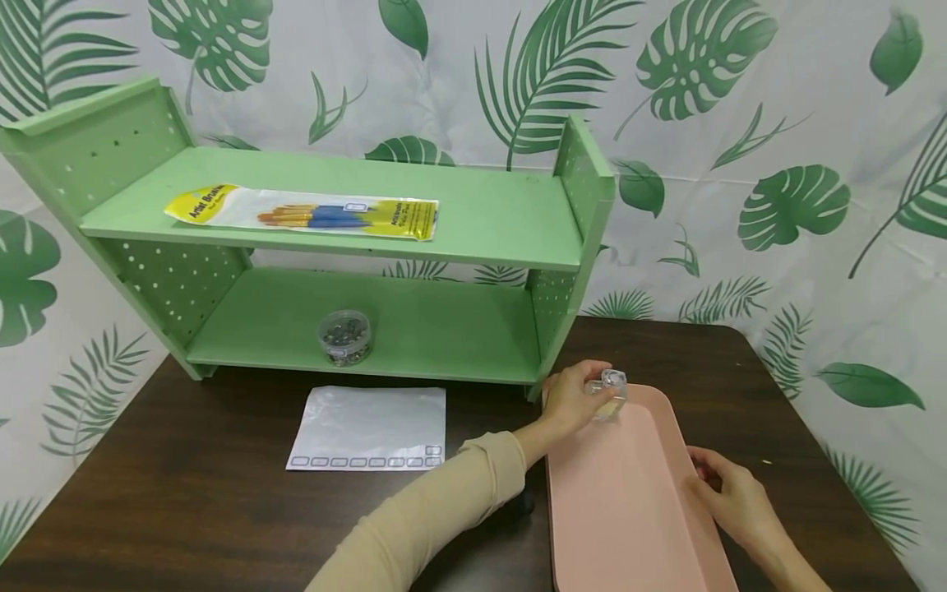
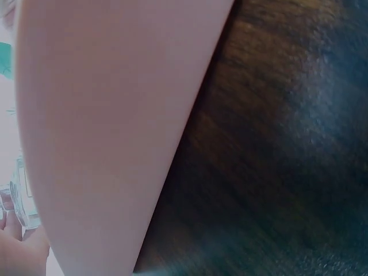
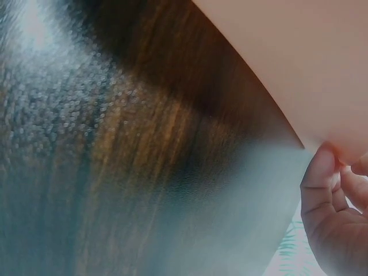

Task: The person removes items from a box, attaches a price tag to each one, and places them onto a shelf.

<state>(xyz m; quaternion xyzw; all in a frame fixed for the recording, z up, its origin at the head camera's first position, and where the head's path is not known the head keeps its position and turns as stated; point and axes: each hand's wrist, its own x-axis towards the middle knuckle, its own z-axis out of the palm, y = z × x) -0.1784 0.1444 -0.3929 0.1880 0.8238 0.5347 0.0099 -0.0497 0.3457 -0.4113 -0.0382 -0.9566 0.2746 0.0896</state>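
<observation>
In the head view, my left hand (image 1: 568, 401) holds a small clear glass perfume bottle (image 1: 611, 401) with a square clear cap and a little yellowish liquid. It is over the far end of a long pink tray (image 1: 621, 510). The left wrist view catches the bottle (image 2: 23, 192) and part of the hand (image 2: 22, 253) at its left edge, beyond the tray's broad pink surface (image 2: 103, 126). My right hand (image 1: 740, 497) pinches the tray's right rim. Thumb and curled fingers (image 3: 322, 178) show at that rim in the right wrist view.
A green two-tier shelf (image 1: 488, 197) stands at the back. Its upper board carries a packet of artist brushes (image 1: 311, 214), its lower board a round clear tub (image 1: 345, 337) of small metallic pieces. A white sheet (image 1: 370, 423) with printed boxes lies on the dark wooden table (image 1: 185, 493).
</observation>
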